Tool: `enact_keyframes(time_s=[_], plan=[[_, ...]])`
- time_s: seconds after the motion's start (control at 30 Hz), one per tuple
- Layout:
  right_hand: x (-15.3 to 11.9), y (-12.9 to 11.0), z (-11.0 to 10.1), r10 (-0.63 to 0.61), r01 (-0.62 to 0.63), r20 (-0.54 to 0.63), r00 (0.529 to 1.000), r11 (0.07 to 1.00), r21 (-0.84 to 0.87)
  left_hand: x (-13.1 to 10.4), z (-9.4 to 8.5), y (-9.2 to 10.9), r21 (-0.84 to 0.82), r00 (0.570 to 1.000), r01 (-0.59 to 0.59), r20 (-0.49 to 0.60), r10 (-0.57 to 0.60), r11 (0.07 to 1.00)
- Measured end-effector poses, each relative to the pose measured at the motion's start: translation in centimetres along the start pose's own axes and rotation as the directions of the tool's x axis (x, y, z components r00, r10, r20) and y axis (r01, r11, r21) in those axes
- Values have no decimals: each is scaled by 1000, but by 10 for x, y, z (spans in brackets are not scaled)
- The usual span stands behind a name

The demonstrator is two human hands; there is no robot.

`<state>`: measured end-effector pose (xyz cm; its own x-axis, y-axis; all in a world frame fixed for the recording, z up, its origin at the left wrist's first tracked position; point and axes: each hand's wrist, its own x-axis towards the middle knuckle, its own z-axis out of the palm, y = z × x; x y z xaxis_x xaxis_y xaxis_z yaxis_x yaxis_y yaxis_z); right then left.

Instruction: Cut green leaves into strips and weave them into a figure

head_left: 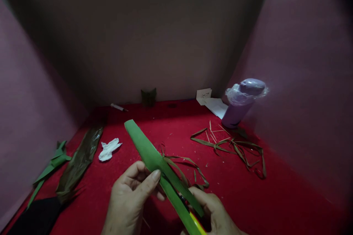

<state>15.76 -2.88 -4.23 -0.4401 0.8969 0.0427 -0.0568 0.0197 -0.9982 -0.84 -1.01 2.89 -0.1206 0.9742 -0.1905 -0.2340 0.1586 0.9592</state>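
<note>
A long green leaf strip slants across the middle of the view. Its near half is split lengthwise into two tails. My left hand pinches the strip near the top of the split, thumb on top and fingers beneath. Lower down, my right hand is closed around a tool with a yellow handle, which shows between the two tails. A small dark part of this tool is visible at the split; the rest is hidden by leaf and fingers, so I cannot tell its exact kind.
Red cloth covers the surface. Thin dried strips and small sticks lie right, near a purple bottle and white papers. Leftward are crumpled tissue, a brown leaf, a folded green leaf and a syringe-like object.
</note>
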Motion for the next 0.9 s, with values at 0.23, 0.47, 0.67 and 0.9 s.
enact_keyframes(time_s=[0.23,0.47,0.67,0.9], plan=[[3,4,-4,-75,77,24,997,991,-113,2,-4,-3,15,1000,6,19,-7,1000],[2,6,-6,-67,67,2,998,986,-153,2,-3,-1,-1,1000,14,25,-14,1000],[3,2,-7,-73,75,13,997,983,-169,1,-1,0,22,999,36,12,-36,999],[3,2,-5,-68,63,-26,997,983,-175,1,-2,1,60,1000,29,-4,-29,998]])
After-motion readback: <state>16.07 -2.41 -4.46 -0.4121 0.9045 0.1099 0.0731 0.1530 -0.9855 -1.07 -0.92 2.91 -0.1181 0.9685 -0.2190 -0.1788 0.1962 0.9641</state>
